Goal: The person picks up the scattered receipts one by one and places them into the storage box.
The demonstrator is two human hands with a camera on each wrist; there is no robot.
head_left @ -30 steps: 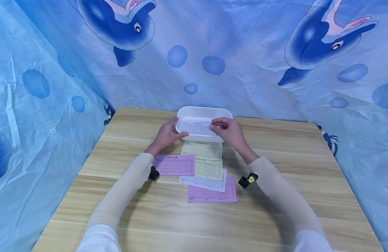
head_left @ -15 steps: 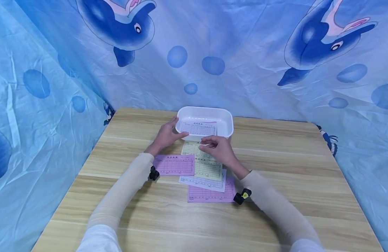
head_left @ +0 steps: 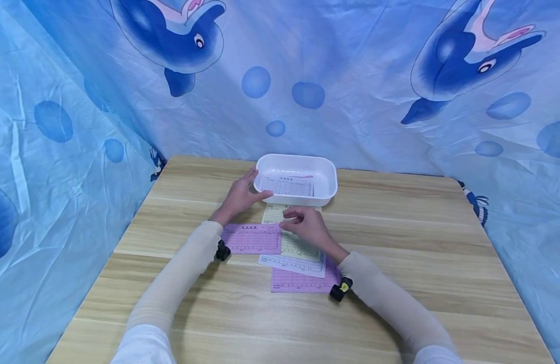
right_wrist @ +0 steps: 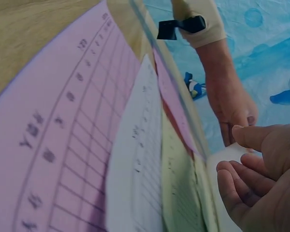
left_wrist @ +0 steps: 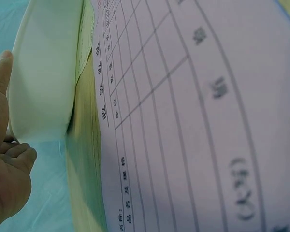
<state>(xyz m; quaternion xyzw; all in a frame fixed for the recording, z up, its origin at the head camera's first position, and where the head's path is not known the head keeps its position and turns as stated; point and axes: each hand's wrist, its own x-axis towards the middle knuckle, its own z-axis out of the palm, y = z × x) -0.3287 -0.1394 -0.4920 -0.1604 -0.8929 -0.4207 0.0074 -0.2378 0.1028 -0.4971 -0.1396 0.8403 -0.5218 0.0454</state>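
Note:
My left hand (head_left: pixel 239 198) holds the left end of a white plastic tray (head_left: pixel 302 200), its thumb over the near rim. In the left wrist view the hand (left_wrist: pixel 9 169) lies along the tray wall (left_wrist: pixel 46 72). A pale printed receipt slip (head_left: pixel 286 187) lies in the tray, with a sliver of pink paper behind it. My right hand (head_left: pixel 309 227) hovers over the slips, fingertips by the right edge of a pink slip (head_left: pixel 252 239). In the right wrist view its fingers (right_wrist: pixel 241 181) are loosely bent, thumb apart, with nothing visible between them.
Overlapping below the tray are a yellow slip (head_left: pixel 272 214), another yellow slip (head_left: pixel 299 248), a white slip (head_left: pixel 291 263) and a lower pink slip (head_left: pixel 302 284). All lie on the wooden table (head_left: pixel 243 323). A blue dolphin-print curtain (head_left: pixel 353 126) hangs behind the tray.
My right hand has let go of the pale slip in the tray, then moved toward me and left over the slips. The left hand stays on the tray.

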